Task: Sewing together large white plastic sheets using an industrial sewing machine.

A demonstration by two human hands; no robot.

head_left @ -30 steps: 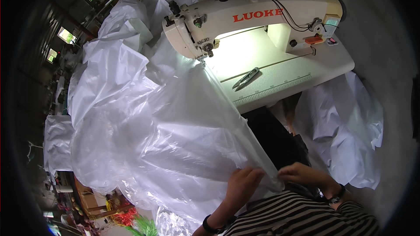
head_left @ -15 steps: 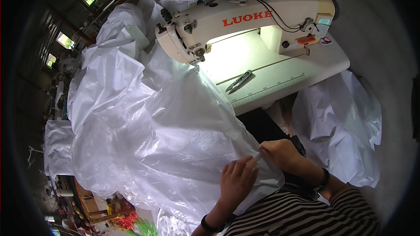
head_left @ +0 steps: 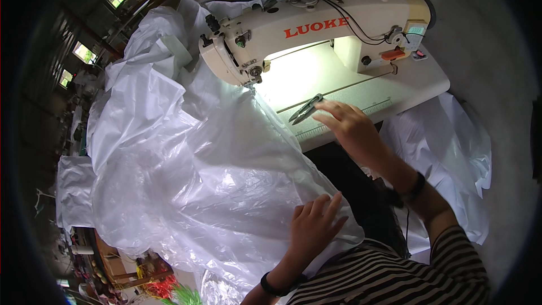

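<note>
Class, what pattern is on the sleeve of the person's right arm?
Dark and light stripes on the sleeve, seen clearly in the head view.

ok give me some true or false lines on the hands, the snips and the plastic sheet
1. The left hand lies flat on the plastic sheet. True.
2. The right hand grips the sheet. False: it is over the table, fingers spread, close to the snips.
3. The snips lie on the table by the machine. True.
4. The sheet is folded in a neat stack. False: it spreads loose and crumpled from the needle end.
5. Both wrists carry a dark band. True.
</note>
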